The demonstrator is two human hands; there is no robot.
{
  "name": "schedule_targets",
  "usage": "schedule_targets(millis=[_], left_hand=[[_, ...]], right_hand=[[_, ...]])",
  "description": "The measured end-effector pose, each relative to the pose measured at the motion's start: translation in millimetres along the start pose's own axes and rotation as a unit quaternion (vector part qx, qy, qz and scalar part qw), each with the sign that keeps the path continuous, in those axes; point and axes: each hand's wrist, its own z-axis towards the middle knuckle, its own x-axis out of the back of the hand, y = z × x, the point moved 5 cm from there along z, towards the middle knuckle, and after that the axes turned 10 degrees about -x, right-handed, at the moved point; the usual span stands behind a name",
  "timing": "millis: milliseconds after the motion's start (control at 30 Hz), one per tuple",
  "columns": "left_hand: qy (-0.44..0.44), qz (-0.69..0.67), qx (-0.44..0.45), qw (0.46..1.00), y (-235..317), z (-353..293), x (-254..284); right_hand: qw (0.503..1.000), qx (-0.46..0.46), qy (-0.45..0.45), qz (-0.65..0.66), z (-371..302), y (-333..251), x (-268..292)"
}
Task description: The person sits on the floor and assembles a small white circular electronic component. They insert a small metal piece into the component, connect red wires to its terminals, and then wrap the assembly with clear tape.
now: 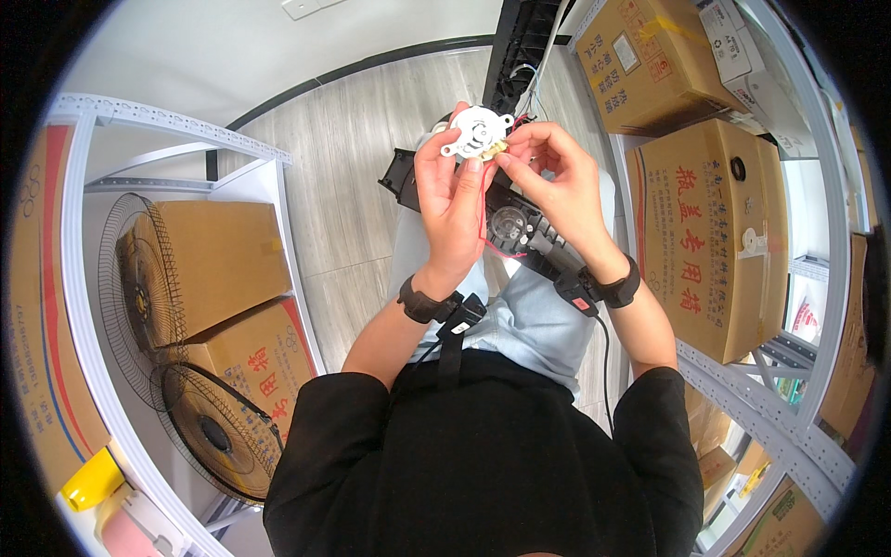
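White eared disc (477, 128) at 12 o'clock, lug axis running from 8 to 2.
Remotely, I see the left hand (445, 190) gripping its rim; the right hand (561, 176), nearer the yellow piece (496, 148) at its 5 o'clock, pinches it (red wire (483, 200) hanging toward 6). A carton (664, 241) at 3 o'clock bears red lettering.
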Motion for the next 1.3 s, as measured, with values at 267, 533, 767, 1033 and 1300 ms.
schedule_targets(millis=[267, 533, 767, 1033, 1300], left_hand=[[-0.028, -0.022, 0.005, 0.999, 1, 0, 1], [-0.051, 0.023, -0.02, 0.998, 1, -3, 1], [-0.034, 0.002, -0.013, 0.999, -1, -3, 1], [0.004, -0.002, 0.016, 1.0, 0, -2, 2], [0.074, 0.012, 0.064, 0.995, 0, -3, 7]], right_hand=[[0.991, -0.043, -0.066, 0.107, 6, 13, 2], [0.988, -0.085, -0.074, 0.106, 7, 12, 5], [0.982, -0.105, -0.058, 0.146, 7, 12, 3], [0.992, -0.074, -0.019, 0.105, 8, 15, -1], [0.993, -0.051, -0.005, 0.102, 7, 15, -8]])
